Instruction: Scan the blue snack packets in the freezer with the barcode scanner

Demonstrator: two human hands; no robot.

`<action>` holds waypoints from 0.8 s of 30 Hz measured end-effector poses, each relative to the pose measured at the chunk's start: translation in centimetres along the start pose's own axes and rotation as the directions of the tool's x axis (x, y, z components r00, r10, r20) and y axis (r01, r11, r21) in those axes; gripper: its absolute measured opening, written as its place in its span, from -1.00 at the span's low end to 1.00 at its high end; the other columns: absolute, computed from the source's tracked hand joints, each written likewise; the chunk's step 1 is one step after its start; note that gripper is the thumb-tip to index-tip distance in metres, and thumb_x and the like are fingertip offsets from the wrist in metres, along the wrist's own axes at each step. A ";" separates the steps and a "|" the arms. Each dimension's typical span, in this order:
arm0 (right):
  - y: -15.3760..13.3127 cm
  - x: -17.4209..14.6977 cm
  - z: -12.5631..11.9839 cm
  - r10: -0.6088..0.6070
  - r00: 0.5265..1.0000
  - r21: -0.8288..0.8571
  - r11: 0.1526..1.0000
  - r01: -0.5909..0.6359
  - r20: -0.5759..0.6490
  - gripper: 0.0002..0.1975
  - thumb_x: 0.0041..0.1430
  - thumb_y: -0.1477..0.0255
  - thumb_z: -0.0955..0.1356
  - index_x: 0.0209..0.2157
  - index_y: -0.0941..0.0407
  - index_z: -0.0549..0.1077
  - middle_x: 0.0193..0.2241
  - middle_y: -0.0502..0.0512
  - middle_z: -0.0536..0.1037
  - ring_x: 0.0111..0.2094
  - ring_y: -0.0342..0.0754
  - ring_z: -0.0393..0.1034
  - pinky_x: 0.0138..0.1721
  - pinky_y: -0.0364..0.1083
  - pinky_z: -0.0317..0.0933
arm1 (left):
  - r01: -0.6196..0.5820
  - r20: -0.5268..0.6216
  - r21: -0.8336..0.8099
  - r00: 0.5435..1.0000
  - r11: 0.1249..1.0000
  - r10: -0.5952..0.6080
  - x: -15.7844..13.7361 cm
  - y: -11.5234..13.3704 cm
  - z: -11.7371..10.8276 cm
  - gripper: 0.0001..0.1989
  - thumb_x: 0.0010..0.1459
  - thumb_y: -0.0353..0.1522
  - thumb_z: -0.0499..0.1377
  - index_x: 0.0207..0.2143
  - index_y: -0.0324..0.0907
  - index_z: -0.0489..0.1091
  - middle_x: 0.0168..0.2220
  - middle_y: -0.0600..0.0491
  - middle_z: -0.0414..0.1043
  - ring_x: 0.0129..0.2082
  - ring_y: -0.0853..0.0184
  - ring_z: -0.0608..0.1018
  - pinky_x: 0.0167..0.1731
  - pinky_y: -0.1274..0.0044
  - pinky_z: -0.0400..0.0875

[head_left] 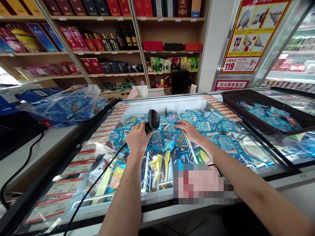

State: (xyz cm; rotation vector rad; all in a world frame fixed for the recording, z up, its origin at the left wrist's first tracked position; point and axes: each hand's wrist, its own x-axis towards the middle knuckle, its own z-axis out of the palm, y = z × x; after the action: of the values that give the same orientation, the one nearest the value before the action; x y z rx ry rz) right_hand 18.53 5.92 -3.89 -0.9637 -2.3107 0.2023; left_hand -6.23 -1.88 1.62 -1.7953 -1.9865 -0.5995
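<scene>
A: "You seem to be scanning: your left hand (137,139) grips the scanner (154,119) over the freezer (157,214)."
B: "Your right hand (190,131), fingers narrowed, is at the blue packets (157,140) inside the freezer; pinching, I can't tell. Next calls for aiming squarely."

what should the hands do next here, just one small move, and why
Probably aim the black scanner at the blue packet by the right hand: the left hand grips the scanner, and its head is near that packet.

The bare left forearm (125,190) points towards one o'clock, its left hand (137,137) curled in a grip. The bare right forearm (236,167) slants towards ten o'clock, its right hand (189,130) stretched forward
</scene>
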 end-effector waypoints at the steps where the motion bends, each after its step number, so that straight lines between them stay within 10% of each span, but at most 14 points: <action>1: 0.1 0.0 0.1 0.032 0.999 0.007 0.999 -0.032 -0.031 -0.61 0.18 0.56 0.14 -0.06 0.04 0.43 0.10 0.07 0.30 0.03 -0.06 0.27 0.01 -0.03 0.20 | -0.007 -0.004 -0.002 1.000 1.000 0.007 0.0 0.0 0.0 -0.64 0.09 -0.14 0.09 -0.10 -0.08 0.32 -0.17 -0.03 0.45 -0.12 0.17 0.44 -0.38 0.47 0.26; 9: 0.0 0.7 0.6 0.147 0.987 -0.076 0.985 -0.152 -0.069 -0.43 0.11 0.15 0.30 0.08 0.19 0.31 -0.11 0.24 0.43 -0.02 0.09 0.25 0.05 0.08 0.09 | -0.061 -0.006 -0.012 0.998 0.998 0.061 0.0 0.1 0.2 -0.63 0.11 -0.12 0.07 -0.08 -0.09 0.32 -0.19 -0.04 0.45 -0.15 0.15 0.45 -0.39 0.45 0.24; 18: 2.0 0.9 0.2 0.393 0.879 0.289 0.903 -0.316 -0.268 -0.57 0.00 0.36 0.36 -0.03 0.09 0.38 -0.27 0.09 0.45 -0.40 -0.09 0.34 -0.26 -0.04 0.27 | -0.187 -0.018 0.015 0.982 0.982 0.187 -0.2 0.0 0.5 -0.62 0.11 -0.13 0.07 -0.06 -0.08 0.29 -0.20 0.00 0.45 -0.15 0.18 0.46 -0.42 0.47 0.24; 24: 3.3 1.2 0.3 0.428 0.841 0.429 0.862 -0.270 -0.332 -0.71 0.04 0.37 0.30 -0.17 0.12 0.42 -0.45 0.02 0.46 -0.45 -0.09 0.34 -0.35 -0.09 0.24 | -0.444 0.104 -0.028 0.890 0.896 0.444 -0.1 0.5 0.7 -0.63 0.07 -0.20 0.14 -0.06 -0.08 0.29 -0.21 0.01 0.44 -0.14 0.20 0.45 -0.34 0.47 0.27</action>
State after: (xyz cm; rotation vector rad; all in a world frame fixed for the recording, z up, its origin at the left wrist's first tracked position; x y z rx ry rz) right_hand 19.68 9.18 -4.75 -1.1072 -1.6118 0.5117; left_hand -5.75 -1.59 1.01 -2.2270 -1.5463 -0.3620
